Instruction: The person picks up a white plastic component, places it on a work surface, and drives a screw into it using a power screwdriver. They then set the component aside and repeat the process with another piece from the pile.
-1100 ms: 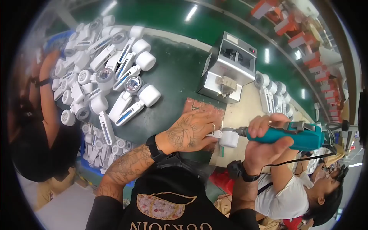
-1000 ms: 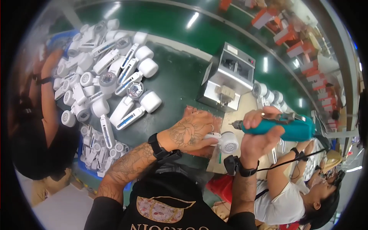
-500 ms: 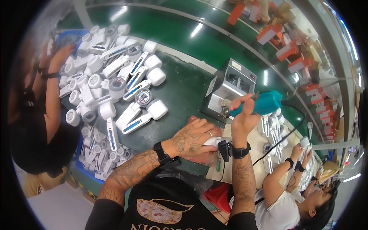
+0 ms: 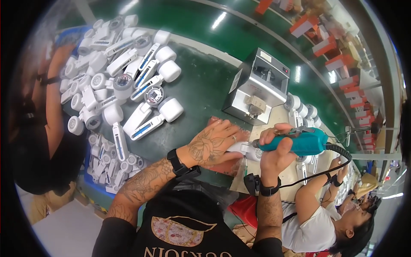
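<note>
1. Left hand (image 4: 214,143): tattooed, ringed; laid palm-down, fingers clamped on the handle of a white device (image 4: 239,148).
2. White device: lies at the edge of a reddish mat (image 4: 224,168), round head toward the right hand (image 4: 276,154).
3. Right hand: wrapped around a teal electric screwdriver (image 4: 305,142), held nearly level; nose at the device's head, contact or narrow gap impossible to tell.
4. Black cord (image 4: 349,157): runs from the screwdriver's rear end.
5. Grey metal machine (image 4: 240,103): stands beyond the mat, on the table.
6. Pile of similar white devices (image 4: 113,114): heaped on the green table (image 4: 201,85), to the left.
7. Co-worker in a white shirt (image 4: 314,229): to the right.
</note>
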`<state>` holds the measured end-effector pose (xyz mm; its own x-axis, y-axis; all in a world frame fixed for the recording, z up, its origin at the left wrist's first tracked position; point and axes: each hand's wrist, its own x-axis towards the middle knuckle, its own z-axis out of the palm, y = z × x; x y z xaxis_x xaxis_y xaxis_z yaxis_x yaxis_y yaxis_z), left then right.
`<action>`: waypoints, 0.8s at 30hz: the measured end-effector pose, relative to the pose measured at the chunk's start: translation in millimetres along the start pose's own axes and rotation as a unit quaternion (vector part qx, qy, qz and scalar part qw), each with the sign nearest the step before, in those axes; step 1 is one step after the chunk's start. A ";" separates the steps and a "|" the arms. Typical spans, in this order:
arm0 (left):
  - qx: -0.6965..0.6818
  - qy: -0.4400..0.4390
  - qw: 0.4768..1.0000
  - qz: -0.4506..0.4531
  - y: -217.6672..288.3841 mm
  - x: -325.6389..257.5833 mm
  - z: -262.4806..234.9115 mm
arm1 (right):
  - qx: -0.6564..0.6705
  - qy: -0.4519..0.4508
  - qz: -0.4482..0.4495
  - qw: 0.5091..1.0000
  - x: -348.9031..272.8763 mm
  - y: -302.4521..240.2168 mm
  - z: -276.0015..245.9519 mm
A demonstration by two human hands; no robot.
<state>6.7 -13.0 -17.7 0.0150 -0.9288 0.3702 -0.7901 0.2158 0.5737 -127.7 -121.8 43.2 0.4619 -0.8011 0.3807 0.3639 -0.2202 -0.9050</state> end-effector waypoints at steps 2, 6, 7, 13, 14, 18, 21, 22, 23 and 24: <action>0.003 0.001 1.000 -0.002 0.8 -0.2 -0.3 | -0.002 0.003 0.005 1.000 -1.0 2.7 0.6; -0.001 -0.016 1.000 -0.016 2.5 0.5 -2.2 | 0.007 0.006 0.004 1.000 -2.4 6.4 2.8; -0.001 -0.017 1.000 -0.017 1.9 0.8 -1.5 | 0.008 0.006 0.006 1.000 -1.9 7.6 2.4; 0.022 0.019 1.000 0.003 3.5 1.9 -1.2 | 0.029 -0.012 0.021 0.999 -2.1 12.0 1.5; 0.020 0.010 1.000 -0.001 3.6 1.9 -1.7 | 0.026 -0.004 0.026 0.999 -2.4 12.3 1.7; 0.021 -0.001 1.000 -0.002 3.1 0.0 -3.1 | -0.027 0.008 0.081 0.996 5.4 1.8 7.4; 0.018 0.010 1.000 -0.002 3.3 -1.7 -5.7 | -0.038 0.017 -0.001 0.999 31.4 -4.6 25.4; 0.019 0.012 1.000 0.001 4.3 -1.8 -5.7 | -0.038 0.017 -0.005 0.999 40.3 -3.2 28.9; 0.008 0.017 1.000 0.008 4.9 -1.9 -5.0 | -0.042 0.022 -0.020 0.999 50.1 0.1 31.1; 0.000 0.025 1.000 0.013 4.1 -1.2 -5.9 | -0.044 0.024 -0.036 0.998 59.1 3.6 33.3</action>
<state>7.1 -9.3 -11.4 0.0248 -0.9071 0.4201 -0.7903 0.2395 0.5639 -72.2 -151.4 68.7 0.3973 -0.8068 0.4373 0.3204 -0.3246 -0.8900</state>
